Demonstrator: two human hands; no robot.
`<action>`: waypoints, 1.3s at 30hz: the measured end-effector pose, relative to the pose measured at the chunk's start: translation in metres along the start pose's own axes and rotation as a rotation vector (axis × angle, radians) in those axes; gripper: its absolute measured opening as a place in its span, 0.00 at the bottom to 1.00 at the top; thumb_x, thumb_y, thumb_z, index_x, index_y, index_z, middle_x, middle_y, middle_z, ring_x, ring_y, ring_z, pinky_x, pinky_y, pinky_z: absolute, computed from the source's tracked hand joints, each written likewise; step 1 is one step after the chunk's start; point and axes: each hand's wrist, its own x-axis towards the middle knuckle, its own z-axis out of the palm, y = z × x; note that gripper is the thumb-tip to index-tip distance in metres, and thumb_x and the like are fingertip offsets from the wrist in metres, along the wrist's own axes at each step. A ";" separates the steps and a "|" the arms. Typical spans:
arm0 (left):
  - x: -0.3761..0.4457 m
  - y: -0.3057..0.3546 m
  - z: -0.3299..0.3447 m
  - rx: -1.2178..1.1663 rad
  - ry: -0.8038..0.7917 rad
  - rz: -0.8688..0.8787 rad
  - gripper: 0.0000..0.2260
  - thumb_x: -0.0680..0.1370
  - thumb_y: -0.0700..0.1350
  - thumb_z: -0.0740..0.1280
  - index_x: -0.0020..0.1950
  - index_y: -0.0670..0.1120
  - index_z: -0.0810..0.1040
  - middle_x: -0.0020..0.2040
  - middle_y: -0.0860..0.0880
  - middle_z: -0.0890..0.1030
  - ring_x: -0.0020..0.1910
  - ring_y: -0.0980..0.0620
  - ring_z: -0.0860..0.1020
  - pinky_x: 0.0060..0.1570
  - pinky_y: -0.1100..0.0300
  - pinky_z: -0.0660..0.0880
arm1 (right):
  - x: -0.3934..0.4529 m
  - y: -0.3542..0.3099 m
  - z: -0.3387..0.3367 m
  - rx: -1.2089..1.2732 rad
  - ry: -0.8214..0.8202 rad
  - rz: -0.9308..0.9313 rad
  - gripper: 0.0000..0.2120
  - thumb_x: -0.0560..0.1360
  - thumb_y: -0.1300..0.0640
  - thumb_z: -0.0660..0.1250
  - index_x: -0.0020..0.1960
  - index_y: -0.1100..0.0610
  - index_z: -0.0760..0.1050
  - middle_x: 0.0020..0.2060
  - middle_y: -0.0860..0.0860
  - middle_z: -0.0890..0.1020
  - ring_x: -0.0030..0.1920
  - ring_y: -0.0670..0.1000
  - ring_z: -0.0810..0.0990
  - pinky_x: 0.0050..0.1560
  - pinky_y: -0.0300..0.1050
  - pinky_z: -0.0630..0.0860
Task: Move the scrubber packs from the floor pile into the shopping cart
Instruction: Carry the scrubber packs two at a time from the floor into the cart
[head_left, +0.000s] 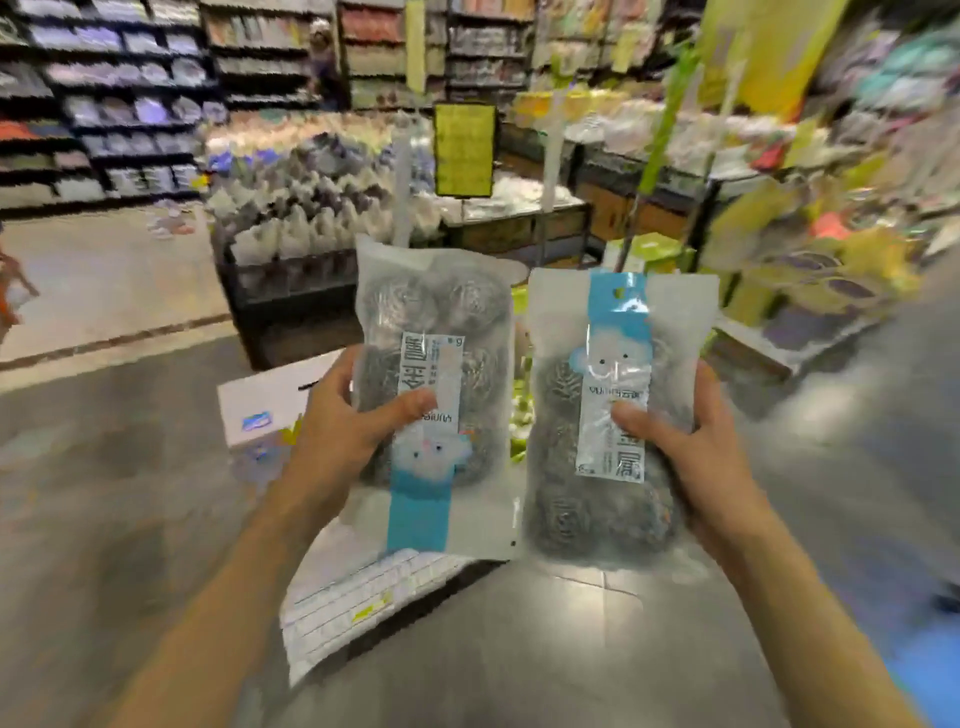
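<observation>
I hold two clear packs of steel wool scrubbers up in front of me, side by side. My left hand (340, 421) grips the left scrubber pack (436, 312), thumb across its label, with the blue header pointing down. My right hand (691, 447) grips the right scrubber pack (618, 499), thumb on its label, with the blue header pointing up. No shopping cart is visible. The floor pile is not visible either.
A white carton (270, 400) stands on the grey floor behind my left hand. A flat white printed pack (353, 608) lies below the held packs. A black crate display (291, 249) of bagged goods and store shelves (104, 104) fill the background, all blurred.
</observation>
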 end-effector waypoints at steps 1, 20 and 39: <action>0.017 -0.004 0.020 -0.012 -0.081 0.005 0.17 0.70 0.39 0.78 0.54 0.51 0.79 0.47 0.55 0.88 0.44 0.56 0.86 0.39 0.62 0.82 | -0.001 -0.003 -0.016 -0.019 0.081 -0.007 0.29 0.73 0.63 0.75 0.71 0.50 0.72 0.59 0.47 0.86 0.57 0.50 0.86 0.48 0.42 0.83; 0.046 -0.022 0.452 -0.133 -1.074 0.008 0.20 0.67 0.43 0.79 0.57 0.49 0.79 0.52 0.51 0.88 0.52 0.50 0.86 0.51 0.52 0.84 | -0.077 -0.035 -0.295 -0.163 1.037 -0.027 0.28 0.73 0.61 0.76 0.69 0.46 0.72 0.58 0.47 0.86 0.57 0.52 0.86 0.57 0.55 0.82; 0.077 -0.040 0.754 -0.145 -1.209 -0.049 0.19 0.70 0.42 0.78 0.59 0.49 0.79 0.52 0.53 0.88 0.51 0.51 0.87 0.46 0.54 0.85 | 0.010 -0.010 -0.541 -0.125 1.201 -0.041 0.30 0.73 0.62 0.76 0.72 0.48 0.71 0.60 0.48 0.86 0.59 0.53 0.86 0.58 0.57 0.82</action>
